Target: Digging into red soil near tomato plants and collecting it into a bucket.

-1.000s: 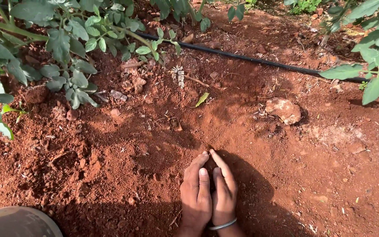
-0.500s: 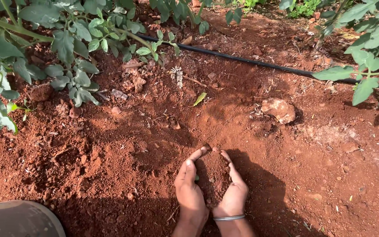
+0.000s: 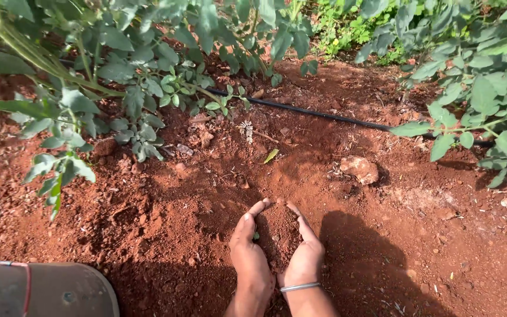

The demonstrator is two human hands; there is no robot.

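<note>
My left hand (image 3: 246,249) and my right hand (image 3: 306,252) are cupped together low in the head view, palms facing each other. Between them they hold a mound of loose red soil (image 3: 277,226). A tiny green sprout (image 3: 256,236) shows by my left palm. The fingertips almost meet at the far side of the mound. A silver bangle (image 3: 300,287) circles my right wrist. Both hands rest on the red earth (image 3: 165,223).
A black irrigation hose (image 3: 324,116) crosses the ground beyond my hands. A pale stone (image 3: 359,169) lies to the right front. Leafy plants (image 3: 118,76) crowd the left and top, more leaves (image 3: 488,100) at right. A grey rounded object (image 3: 42,290) sits bottom left.
My hands were pressed together flat on the soil; they have since spread apart and cupped around a heap of soil. The view shifted slightly.
</note>
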